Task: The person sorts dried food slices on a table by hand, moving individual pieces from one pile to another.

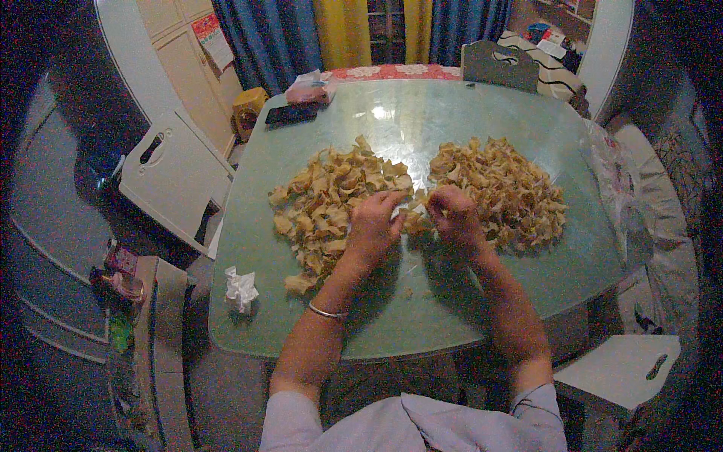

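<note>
Two heaps of curled, yellowish dried pieces lie on a glass-topped table (452,327), a left heap (322,203) and a right heap (502,192). In the gap between them, my left hand (375,220) and my right hand (453,214) are close together with bent fingers. A dried piece (417,219) is pinched between the two hands. My fingers partly hide it, and exactly how each fingertip meets it is blurred. My left wrist, wearing a bangle, passes the near edge of the left heap. My right hand borders the right heap.
Crumpled white tissue (242,289) lies near the table's left edge. A dark phone (291,114) and a pink tissue pack (308,93) occupy the far left corner. White chairs stand left (169,181) and lower right (627,361). Clear plastic (613,181) lines the right edge.
</note>
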A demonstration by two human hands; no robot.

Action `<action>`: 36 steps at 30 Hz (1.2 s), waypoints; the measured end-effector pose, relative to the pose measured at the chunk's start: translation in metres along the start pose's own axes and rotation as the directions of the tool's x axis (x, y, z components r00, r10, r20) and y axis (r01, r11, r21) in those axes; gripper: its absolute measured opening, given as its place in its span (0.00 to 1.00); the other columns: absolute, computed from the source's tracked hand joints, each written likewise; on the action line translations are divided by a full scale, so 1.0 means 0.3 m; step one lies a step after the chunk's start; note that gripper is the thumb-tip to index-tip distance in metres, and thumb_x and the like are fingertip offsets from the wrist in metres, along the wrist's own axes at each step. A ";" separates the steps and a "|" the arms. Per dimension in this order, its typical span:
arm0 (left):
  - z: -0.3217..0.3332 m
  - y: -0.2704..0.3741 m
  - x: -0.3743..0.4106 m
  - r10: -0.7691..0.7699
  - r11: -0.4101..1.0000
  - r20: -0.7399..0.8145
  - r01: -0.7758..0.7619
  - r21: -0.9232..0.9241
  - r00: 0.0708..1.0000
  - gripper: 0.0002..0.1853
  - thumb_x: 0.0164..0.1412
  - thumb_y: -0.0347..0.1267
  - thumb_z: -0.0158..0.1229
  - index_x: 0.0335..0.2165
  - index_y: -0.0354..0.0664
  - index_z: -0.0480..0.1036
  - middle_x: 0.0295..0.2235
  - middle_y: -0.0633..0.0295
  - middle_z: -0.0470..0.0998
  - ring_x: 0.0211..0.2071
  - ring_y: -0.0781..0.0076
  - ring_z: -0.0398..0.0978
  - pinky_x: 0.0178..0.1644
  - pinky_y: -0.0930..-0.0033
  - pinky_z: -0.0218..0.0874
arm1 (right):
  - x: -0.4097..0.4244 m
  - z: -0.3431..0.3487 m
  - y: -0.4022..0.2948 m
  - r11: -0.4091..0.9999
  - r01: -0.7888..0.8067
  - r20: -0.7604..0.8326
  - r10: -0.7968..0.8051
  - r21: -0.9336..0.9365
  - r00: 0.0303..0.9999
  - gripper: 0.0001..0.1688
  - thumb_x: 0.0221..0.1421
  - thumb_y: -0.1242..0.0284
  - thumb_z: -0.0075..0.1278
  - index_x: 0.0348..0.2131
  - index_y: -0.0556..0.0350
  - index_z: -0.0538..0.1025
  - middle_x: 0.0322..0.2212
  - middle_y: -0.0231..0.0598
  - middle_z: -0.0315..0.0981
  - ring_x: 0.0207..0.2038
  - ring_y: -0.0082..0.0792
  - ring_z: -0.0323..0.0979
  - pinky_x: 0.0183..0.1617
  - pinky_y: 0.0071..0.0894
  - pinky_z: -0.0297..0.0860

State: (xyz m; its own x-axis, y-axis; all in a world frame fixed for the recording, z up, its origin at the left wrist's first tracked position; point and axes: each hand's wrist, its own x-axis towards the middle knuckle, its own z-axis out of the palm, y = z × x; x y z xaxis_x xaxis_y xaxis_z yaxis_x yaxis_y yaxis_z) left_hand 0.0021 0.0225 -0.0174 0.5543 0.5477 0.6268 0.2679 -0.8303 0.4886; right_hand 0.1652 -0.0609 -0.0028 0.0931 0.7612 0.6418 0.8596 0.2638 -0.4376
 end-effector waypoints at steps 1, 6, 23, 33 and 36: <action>0.004 0.007 -0.005 0.017 0.998 0.045 -0.020 0.064 0.999 0.17 0.44 0.30 0.56 0.37 0.44 0.69 0.35 0.56 0.71 0.38 0.58 0.69 0.39 0.56 0.59 | 0.002 -0.004 -0.015 0.999 0.024 0.010 -0.024 0.024 1.000 0.06 0.39 0.81 0.48 0.24 0.60 0.69 0.21 0.42 0.65 0.26 0.41 0.66 0.29 0.32 0.63; 0.001 0.051 -0.036 0.002 0.965 0.262 -0.071 0.253 0.965 0.26 0.41 0.32 0.59 0.43 0.46 0.64 0.42 0.55 0.68 0.43 0.56 0.66 0.41 0.56 0.59 | 0.016 -0.060 -0.039 0.991 -0.128 -0.067 0.131 0.047 0.989 0.06 0.39 0.81 0.49 0.25 0.60 0.69 0.22 0.42 0.66 0.25 0.38 0.67 0.29 0.31 0.64; 0.026 -0.003 -0.029 -0.197 0.979 -0.074 0.201 0.042 0.978 0.07 0.45 0.25 0.50 0.28 0.39 0.68 0.27 0.52 0.70 0.32 0.53 0.69 0.35 0.57 0.58 | -0.031 0.034 0.095 0.968 -0.003 0.223 0.061 -0.250 0.973 0.18 0.38 0.73 0.50 0.36 0.48 0.71 0.29 0.42 0.69 0.35 0.46 0.65 0.36 0.44 0.61; 0.036 0.050 -0.026 0.083 0.978 0.096 -0.100 0.183 0.992 0.12 0.41 0.28 0.57 0.31 0.41 0.70 0.28 0.53 0.72 0.30 0.53 0.71 0.36 0.59 0.63 | -0.011 0.009 0.040 0.983 -0.141 0.212 0.163 -0.118 0.963 0.13 0.41 0.72 0.49 0.33 0.52 0.71 0.31 0.45 0.69 0.37 0.49 0.66 0.39 0.45 0.63; 0.046 0.049 -0.034 0.116 0.955 0.141 -0.149 0.255 0.983 0.10 0.42 0.32 0.57 0.28 0.43 0.70 0.24 0.56 0.72 0.27 0.54 0.71 0.31 0.56 0.61 | 0.008 0.010 0.046 0.956 -0.242 0.329 0.285 -0.166 0.900 0.14 0.43 0.71 0.49 0.34 0.54 0.71 0.33 0.46 0.68 0.39 0.48 0.66 0.40 0.42 0.64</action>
State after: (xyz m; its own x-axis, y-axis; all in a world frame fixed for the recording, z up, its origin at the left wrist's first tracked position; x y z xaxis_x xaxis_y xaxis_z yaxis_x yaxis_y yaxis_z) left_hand 0.0113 0.0033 -0.0249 0.6874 0.4276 0.5871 0.3739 -0.9013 0.2187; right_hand 0.1758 -0.0536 -0.0092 0.1637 0.9554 0.2460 0.8825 -0.0304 -0.4693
